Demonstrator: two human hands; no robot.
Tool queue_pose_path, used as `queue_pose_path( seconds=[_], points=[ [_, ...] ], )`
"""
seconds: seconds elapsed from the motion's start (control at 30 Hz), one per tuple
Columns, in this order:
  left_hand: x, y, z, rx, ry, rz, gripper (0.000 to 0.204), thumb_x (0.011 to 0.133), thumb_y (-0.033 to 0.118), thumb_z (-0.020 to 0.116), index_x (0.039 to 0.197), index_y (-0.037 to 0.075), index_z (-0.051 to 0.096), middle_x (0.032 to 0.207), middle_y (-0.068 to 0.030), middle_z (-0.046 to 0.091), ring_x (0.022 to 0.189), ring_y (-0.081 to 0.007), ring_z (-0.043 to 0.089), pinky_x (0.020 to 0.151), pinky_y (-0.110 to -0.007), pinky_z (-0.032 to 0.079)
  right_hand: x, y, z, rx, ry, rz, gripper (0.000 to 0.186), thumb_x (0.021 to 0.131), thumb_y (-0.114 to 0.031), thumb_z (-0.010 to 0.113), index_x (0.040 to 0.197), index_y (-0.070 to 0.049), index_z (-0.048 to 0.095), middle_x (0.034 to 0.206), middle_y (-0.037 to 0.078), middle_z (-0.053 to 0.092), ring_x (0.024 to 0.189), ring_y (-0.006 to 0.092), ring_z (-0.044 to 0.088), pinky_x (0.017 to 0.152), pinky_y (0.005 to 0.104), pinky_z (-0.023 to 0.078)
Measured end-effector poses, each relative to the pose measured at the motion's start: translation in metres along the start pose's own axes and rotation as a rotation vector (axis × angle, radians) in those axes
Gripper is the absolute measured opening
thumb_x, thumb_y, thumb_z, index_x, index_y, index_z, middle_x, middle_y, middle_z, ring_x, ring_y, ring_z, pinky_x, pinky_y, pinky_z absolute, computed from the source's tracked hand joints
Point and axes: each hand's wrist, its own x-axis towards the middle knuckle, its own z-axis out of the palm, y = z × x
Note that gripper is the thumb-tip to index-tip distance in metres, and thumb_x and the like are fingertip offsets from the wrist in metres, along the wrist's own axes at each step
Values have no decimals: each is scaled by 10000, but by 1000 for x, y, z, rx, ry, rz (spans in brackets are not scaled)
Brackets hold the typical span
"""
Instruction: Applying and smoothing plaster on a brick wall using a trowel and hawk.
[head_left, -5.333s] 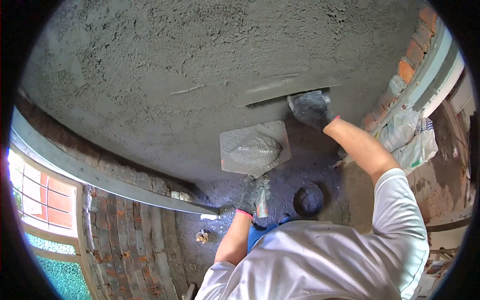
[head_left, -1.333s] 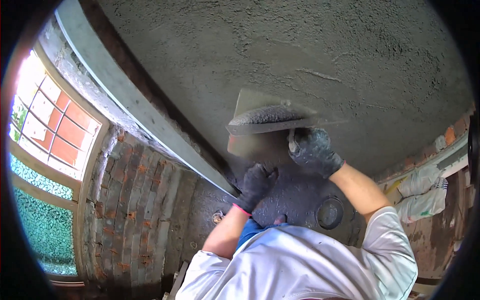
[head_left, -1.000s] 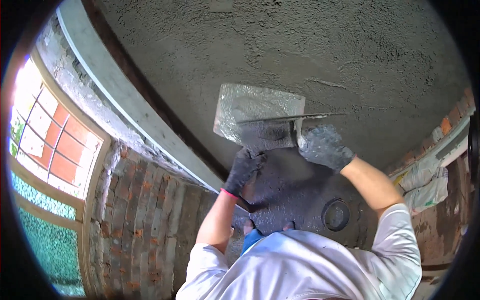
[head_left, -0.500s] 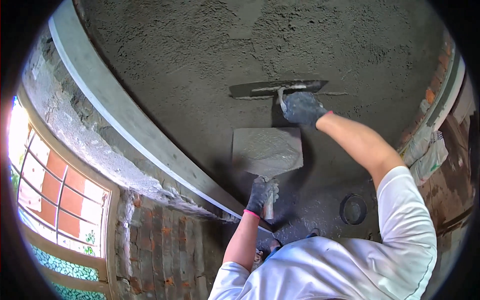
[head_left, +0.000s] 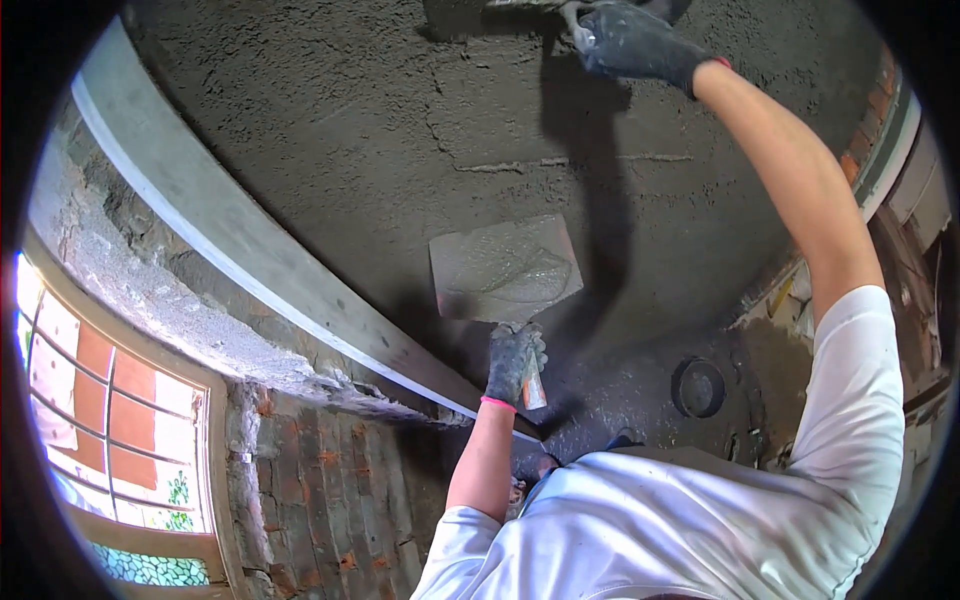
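Note:
My left hand [head_left: 510,365], in a dark glove with a pink cuff, grips the handle of a square mortar board [head_left: 450,260] bearing a spread-out mound of wet grey mortar [head_left: 520,280]. My right hand [head_left: 640,45], also gloved, is stretched up at the top of the view, closed on the handle of a flat trowel [head_left: 510,5]. The trowel's blade is against the rough wet plaster wall [head_left: 300,120] and partly cut off by the upper edge.
A long straight grey batten [head_left: 230,220] runs down the left side, beside broken brickwork [head_left: 320,480] and a barred window [head_left: 115,420]. A round black container [head_left: 698,388] sits on the wet floor [head_left: 630,390]. Exposed brick [head_left: 870,125] and wooden boards edge the right side.
Over the last second my right hand and trowel have risen from the mortar board to high on the wall. The board in my left hand has tilted and shifted slightly.

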Motion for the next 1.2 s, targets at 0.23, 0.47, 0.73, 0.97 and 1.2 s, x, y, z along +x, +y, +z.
queue_pose_path(
  seconds=[0.23, 0.47, 0.73, 0.97, 1.2],
  points=[
    [2, -13, -7, 81, 60, -68, 102, 857, 74, 638, 923, 71, 560, 631, -24, 542, 480, -156, 528, 408, -303, 444, -120, -91, 117, -263, -77, -161, 367, 898, -142, 489, 1191, 66, 562, 748, 194, 681, 605, 339, 668, 565, 467, 550],
    [4, -23, -5, 95, 3, -127, 123, 853, 104, 663, 924, 74, 568, 652, -43, 584, 490, -175, 567, 420, -311, 469, -108, -66, 160, 138, -43, -173, 353, 856, -124, 510, 1126, 80, 609, 709, 158, 662, 583, 280, 652, 523, 457, 509],
    [10, -27, -9, 96, 4, -151, 166, 834, 138, 684, 937, 86, 563, 639, -53, 574, 475, -182, 551, 415, -315, 445, -89, 5, 98, -12, -131, 156, 376, 975, -243, 390, 1133, 57, 552, 722, 154, 641, 740, 292, 652, 709, 412, 552],
    [5, -34, -16, 73, 51, -141, 130, 851, 128, 665, 921, 70, 572, 639, -57, 574, 474, -183, 551, 414, -319, 451, -128, -93, 129, -587, -86, -153, 467, 915, -141, 493, 1319, 91, 460, 724, 200, 676, 569, 287, 677, 495, 457, 562],
    [-3, -33, -22, 47, 46, -157, 106, 861, 119, 650, 905, 42, 592, 631, -57, 575, 486, -183, 555, 424, -316, 460, -94, -70, 163, 161, -108, -259, 360, 875, -179, 479, 1137, 52, 565, 735, 106, 684, 665, 254, 662, 621, 456, 504]
  ],
)
